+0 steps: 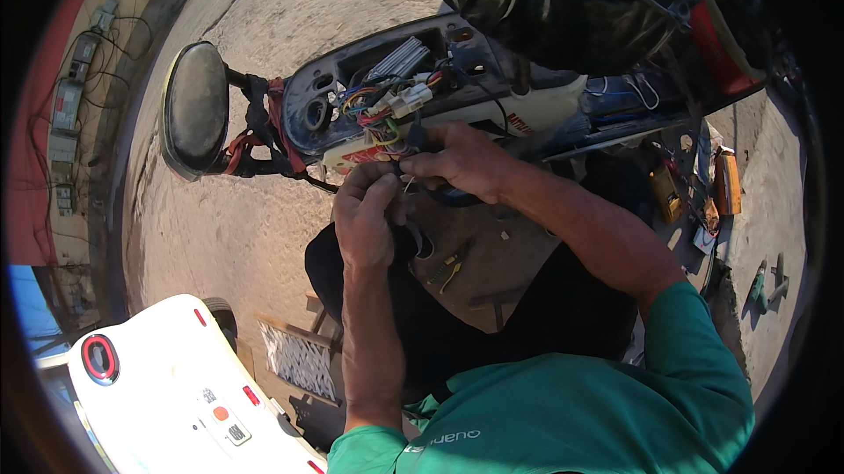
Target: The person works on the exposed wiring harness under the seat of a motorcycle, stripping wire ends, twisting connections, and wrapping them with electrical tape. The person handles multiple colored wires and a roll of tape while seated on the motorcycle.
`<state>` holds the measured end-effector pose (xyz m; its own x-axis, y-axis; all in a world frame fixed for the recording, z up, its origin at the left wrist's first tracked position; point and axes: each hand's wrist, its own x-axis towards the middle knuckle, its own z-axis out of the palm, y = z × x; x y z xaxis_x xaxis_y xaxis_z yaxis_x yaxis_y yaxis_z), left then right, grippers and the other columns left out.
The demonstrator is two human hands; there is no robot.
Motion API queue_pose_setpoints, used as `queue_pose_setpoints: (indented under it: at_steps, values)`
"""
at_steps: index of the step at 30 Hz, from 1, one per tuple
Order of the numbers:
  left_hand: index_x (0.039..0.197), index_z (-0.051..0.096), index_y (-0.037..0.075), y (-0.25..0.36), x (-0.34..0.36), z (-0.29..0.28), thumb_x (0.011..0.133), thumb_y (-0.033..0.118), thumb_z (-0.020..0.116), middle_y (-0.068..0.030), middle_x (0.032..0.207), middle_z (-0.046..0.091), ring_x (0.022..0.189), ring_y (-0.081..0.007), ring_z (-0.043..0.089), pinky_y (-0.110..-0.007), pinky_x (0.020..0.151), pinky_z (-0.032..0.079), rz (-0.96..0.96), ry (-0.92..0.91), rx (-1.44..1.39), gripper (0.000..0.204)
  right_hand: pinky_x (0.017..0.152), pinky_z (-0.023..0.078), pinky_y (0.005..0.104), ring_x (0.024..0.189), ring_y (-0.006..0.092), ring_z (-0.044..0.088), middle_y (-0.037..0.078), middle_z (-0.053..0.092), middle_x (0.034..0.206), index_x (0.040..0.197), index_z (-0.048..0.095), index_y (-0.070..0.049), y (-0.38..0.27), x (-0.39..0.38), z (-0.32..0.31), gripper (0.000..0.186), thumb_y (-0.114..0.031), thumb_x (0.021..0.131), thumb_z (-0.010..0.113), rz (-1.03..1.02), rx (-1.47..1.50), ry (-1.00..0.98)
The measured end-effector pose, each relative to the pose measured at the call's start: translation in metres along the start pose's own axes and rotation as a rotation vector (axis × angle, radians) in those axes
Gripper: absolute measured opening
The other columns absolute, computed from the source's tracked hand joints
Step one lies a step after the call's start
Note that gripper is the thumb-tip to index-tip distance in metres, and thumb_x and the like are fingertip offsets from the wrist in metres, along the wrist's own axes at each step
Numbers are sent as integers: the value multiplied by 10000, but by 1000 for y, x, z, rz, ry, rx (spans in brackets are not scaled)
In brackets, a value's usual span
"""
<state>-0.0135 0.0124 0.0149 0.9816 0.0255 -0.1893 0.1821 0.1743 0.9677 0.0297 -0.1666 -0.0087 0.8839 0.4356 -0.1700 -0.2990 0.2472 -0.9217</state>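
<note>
Both my hands meet in front of an opened electric scooter body (338, 61). My left hand (365, 215) is closed in a pinch, and my right hand (462, 160) pinches from the other side. Between their fingertips a thin wire (408, 182) shows, its pale end sticking out below. Just beyond the fingers, a tangle of coloured wires (374, 112) spills from the body, with white plug connectors (410, 101) among them. A finned metal box (400, 59) lies in the body's recess. The fingers hide most of the wire they hold.
A black seat (536, 8) rises at the upper right; a padded backrest (195, 87) stands at left. Yellow-handled pliers (449, 273) lie on the ground between my legs. A woven stool (299, 358) and a white vehicle (167, 377) are lower left, a green drill (758, 288) far right.
</note>
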Motion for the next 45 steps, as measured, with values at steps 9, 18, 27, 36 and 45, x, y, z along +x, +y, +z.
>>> queue_pose_setpoints:
  at_steps: [9, 18, 27, 36, 45]
  values:
    - [953, 672, 26, 9, 27, 21, 1016, 224, 695, 11, 705, 581, 563, -58, 479, -221, 519, 390, -4, -105, 127, 209, 790, 536, 311, 870, 141, 673, 92, 736, 950, 1142, 706, 25, -12, -8, -13, 308, -151, 891, 746, -137, -151, 83]
    - [1303, 608, -80, -2, 21, 28, 1058, 113, 557, -148, 1195, 586, 1040, -263, 619, -370, 841, 534, 239, -12, 724, 316, 731, 532, 419, 840, 290, 715, 170, 723, 851, 925, 692, 46, -3, -17, -21, 274, -176, 771, 743, -252, -303, 159]
    - [1462, 484, -74, 18, 14, 37, 983, 153, 699, -219, 1319, 642, 1170, -349, 631, -472, 967, 532, 17, 52, 231, 572, 693, 525, 467, 829, 368, 717, 207, 705, 801, 814, 664, 23, -5, -7, -11, 287, -239, 754, 764, -328, -363, 225]
    - [1386, 608, -35, 11, 9, 37, 1046, 246, 579, -200, 1296, 646, 1162, -333, 631, -449, 937, 531, 23, 133, 370, 442, 737, 544, 461, 881, 369, 723, 224, 714, 844, 836, 668, 41, -9, -5, -8, 246, -167, 727, 742, -285, -267, 171]
    - [1391, 583, -43, -15, 41, -9, 1022, 206, 630, -167, 1241, 668, 1080, -278, 641, -413, 896, 557, 629, -102, 1080, 448, 727, 533, 469, 870, 366, 719, 217, 719, 836, 837, 687, 42, -4, -2, -11, 233, -146, 705, 726, -361, -220, 117]
